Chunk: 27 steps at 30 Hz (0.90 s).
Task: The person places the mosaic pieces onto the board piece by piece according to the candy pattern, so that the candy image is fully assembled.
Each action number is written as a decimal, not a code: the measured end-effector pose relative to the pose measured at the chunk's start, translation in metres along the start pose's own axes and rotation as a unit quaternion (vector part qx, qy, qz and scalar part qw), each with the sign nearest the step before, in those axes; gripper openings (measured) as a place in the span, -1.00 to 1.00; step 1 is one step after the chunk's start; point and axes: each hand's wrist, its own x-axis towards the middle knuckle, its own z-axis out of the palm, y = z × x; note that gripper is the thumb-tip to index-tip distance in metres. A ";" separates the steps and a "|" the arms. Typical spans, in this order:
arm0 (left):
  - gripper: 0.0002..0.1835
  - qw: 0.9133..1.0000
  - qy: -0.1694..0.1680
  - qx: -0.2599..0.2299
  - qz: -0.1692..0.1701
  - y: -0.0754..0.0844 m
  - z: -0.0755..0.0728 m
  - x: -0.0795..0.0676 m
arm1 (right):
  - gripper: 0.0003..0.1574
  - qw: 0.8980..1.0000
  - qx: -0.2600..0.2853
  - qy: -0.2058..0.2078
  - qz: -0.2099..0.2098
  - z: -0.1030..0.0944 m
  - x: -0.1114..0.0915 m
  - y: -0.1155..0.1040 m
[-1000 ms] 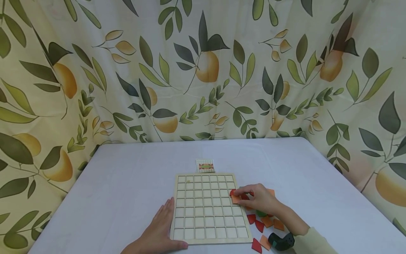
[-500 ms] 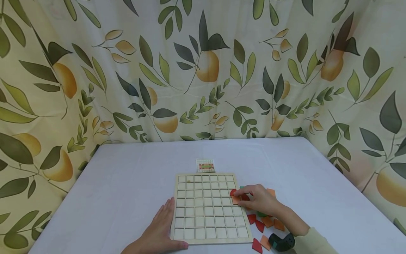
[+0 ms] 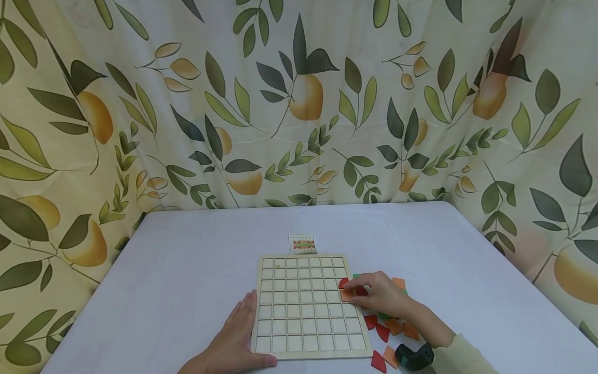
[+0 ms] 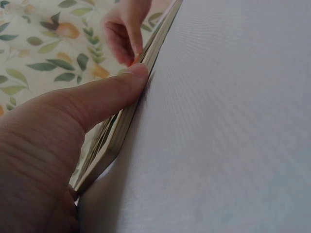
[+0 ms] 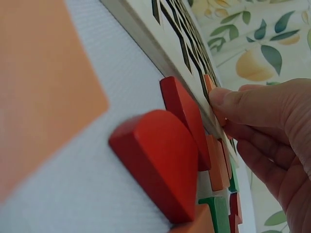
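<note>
A pale wooden grid board (image 3: 299, 311) lies on the table. My left hand (image 3: 229, 335) rests against its left edge, fingers straight and thumb along the front edge; the left wrist view shows the thumb (image 4: 107, 94) touching the board's side. With thumb and fingertips, my right hand (image 3: 383, 293) pinches an orange tile (image 3: 345, 295) over the right-hand column. In the right wrist view that tile (image 5: 209, 85) stands partly hidden by the thumb. Just behind it, a red quarter-round piece (image 3: 343, 283) sits in the same column.
Several red, orange and green pieces lie right of the board, including a red quarter-round piece (image 3: 378, 362) and an orange piece (image 3: 411, 331). A black device (image 3: 415, 356) is by the right wrist. A small pattern card (image 3: 302, 244) lies behind the board.
The orange tile has shifted slightly left and sits flatter over its cell, still between my right fingers. My left hand and the board stay put.
</note>
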 end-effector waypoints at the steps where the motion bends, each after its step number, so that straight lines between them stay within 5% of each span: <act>1: 0.43 1.000 0.001 0.000 0.001 0.000 0.000 0.000 | -0.73 1.000 -0.001 0.000 -0.002 0.000 0.000 0.000; 27: 0.43 1.000 -0.009 -0.012 -0.005 0.002 -0.001 0.000 | -0.68 1.000 -0.002 -0.007 0.003 -0.007 -0.002 -0.007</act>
